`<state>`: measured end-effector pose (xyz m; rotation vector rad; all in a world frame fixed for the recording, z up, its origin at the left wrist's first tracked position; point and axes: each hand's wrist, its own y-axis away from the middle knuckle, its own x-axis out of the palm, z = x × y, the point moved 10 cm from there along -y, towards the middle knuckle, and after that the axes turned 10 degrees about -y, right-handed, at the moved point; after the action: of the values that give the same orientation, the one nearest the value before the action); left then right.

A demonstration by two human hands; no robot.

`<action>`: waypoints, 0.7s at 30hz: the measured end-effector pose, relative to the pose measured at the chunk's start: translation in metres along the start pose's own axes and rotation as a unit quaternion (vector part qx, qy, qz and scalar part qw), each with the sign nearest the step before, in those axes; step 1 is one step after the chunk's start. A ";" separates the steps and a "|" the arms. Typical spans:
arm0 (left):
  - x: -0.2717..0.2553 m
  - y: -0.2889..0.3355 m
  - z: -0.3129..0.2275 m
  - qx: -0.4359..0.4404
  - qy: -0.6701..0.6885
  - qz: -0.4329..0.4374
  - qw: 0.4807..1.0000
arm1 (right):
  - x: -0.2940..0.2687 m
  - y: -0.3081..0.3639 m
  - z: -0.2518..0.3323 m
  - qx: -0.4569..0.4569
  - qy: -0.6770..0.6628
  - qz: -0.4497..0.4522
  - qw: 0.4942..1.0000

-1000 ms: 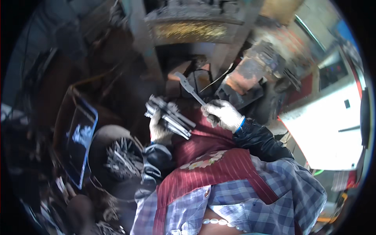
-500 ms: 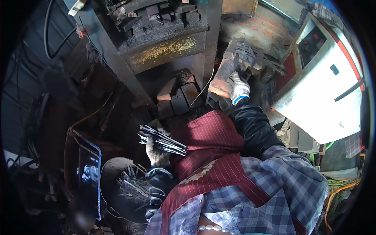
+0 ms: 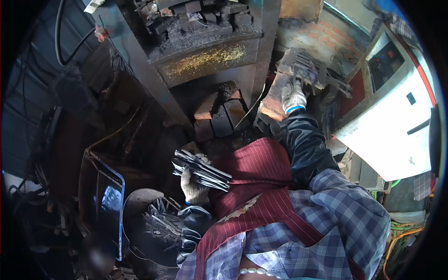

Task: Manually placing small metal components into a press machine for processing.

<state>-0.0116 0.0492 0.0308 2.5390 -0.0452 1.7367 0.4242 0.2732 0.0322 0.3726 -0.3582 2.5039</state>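
My left hand (image 3: 193, 187), in a pale knit glove, is closed round a bundle of thin grey metal strips (image 3: 205, 173) held over my lap. My right hand (image 3: 294, 98), gloved too with a blue cuff, reaches forward to the brick block (image 3: 274, 99) at the right. Its fingers are bent at a slim dark piece beside more metal strips (image 3: 305, 70) lying on top; what exactly they grip is too dark to make out. A round container (image 3: 142, 195) by my left forearm holds a heap of loose metal strips (image 3: 163, 221).
Ahead stands a sooty metal-framed furnace (image 3: 212, 58) with dark bricks on top and loose bricks (image 3: 221, 119) beneath. A white cabinet (image 3: 387, 135) is at the right. At the left is a blue-edged bin (image 3: 122, 205). Coloured cables (image 3: 403, 233) lie at the lower right.
The whole view has shifted a little. My right hand has moved slightly farther forward along the brick block. My left hand keeps its hold on the metal strips.
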 end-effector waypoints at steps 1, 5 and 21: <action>0.005 -0.001 -0.001 0.008 0.008 0.008 1.000 | 0.002 0.002 -0.010 0.053 -0.147 -0.030 0.987; -0.001 -0.001 -0.005 0.036 -0.005 -0.032 0.999 | 0.078 0.053 -0.032 0.309 -0.390 -0.022 0.867; -0.031 0.003 -0.003 0.020 0.035 -0.073 0.997 | 0.368 0.012 0.088 0.180 -0.147 0.363 0.902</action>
<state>-0.0259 0.0458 0.0030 2.4379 0.1768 1.7853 0.1414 0.4197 0.2365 0.9145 -0.1548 3.2643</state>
